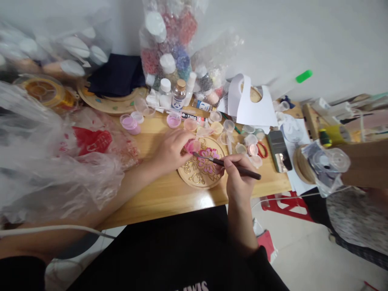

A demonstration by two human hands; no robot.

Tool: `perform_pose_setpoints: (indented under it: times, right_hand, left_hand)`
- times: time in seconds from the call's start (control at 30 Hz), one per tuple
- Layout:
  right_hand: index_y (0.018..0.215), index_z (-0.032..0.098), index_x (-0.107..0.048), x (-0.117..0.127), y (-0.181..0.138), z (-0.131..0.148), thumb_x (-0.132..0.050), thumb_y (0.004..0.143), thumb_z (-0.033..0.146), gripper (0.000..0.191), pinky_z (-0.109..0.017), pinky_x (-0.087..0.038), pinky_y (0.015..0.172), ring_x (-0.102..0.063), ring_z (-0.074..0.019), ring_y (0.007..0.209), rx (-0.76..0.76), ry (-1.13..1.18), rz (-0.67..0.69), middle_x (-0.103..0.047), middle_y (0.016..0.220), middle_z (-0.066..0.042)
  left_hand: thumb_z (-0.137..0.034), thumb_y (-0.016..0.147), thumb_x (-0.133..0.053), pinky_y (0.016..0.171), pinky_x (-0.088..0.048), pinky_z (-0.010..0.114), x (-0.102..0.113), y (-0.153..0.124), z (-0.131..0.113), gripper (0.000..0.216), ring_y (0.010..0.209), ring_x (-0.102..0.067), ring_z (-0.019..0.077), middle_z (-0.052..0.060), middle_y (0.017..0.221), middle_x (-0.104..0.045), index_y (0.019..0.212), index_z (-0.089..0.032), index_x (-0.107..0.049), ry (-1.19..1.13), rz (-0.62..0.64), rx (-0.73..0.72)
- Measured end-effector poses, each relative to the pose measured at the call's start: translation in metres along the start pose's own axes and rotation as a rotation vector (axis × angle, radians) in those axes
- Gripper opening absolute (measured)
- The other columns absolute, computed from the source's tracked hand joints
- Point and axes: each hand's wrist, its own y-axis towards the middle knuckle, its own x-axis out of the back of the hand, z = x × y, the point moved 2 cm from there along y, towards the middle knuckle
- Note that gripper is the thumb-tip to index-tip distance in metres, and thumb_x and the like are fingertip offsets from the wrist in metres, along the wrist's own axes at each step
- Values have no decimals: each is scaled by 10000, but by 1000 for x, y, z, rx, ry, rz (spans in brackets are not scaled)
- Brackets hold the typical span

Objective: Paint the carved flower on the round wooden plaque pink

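Observation:
Between the fingers of my left hand [172,150] is a small clear cup of pink material [193,146], tilted above the round wooden plaque. My right hand [239,178] grips a dark-handled tool with a thin metal tip [239,168], and that tip reaches to the cup's edge. I cannot make out whether the tip is a spatula or a small spoon. Beneath both hands lies the round plaque [201,185] with raised gold outlines of flowers. One large flower [209,160] on it is filled in pink and purple; the other shapes show bare wood colour.
Several small plastic cups [216,127] crowd the table behind the plaque, with a glue tube [192,117] and glass bottle [179,95]. Orange-handled scissors [262,149] and a dark box [279,150] are at right. Plastic bags [91,178] cover the left. Another person [357,218] sits far right.

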Motion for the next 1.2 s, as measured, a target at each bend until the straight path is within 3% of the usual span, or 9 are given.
perform_pose_setpoints:
  times: [0.57,0.9,1.03,1.2]
  right_hand:
    - [706,235,-687,4,-1,-2,-770,860,362,217,-257,-480,434,-625,-137,444,-118,-11,-86,-704,550,37]
    - [615,222,-644,17,2,-5,-735,759,277,179,-216,-364,379,-542,-107,375,-148,58,-206,-622,475,54]
    - [619,218,-657,26,-5,-10,-736,763,258,169,-225,-384,376,-509,-99,353,-173,-2,-200,-622,466,57]
    - [672,218,-667,26,-11,-17,-766,812,287,185,-239,-446,398,-596,-130,404,-165,-93,-158,-663,502,48]
  left_hand:
    - [-85,866,-688,890,-607,392,-1,1,1,254,960,-733,243,59,1018,-769,1083,-212,-649,-23,32,42]
    - [-188,958,-651,855,-581,377,-1,2,1,99,909,-709,230,59,973,-755,1053,-212,-648,16,17,41]
    - [-210,970,-654,844,-578,379,0,2,1,69,873,-698,227,63,936,-748,1037,-197,-655,11,-2,33]
    - [-200,963,-647,849,-578,368,1,2,1,88,892,-705,226,61,950,-746,1051,-200,-652,40,10,42]
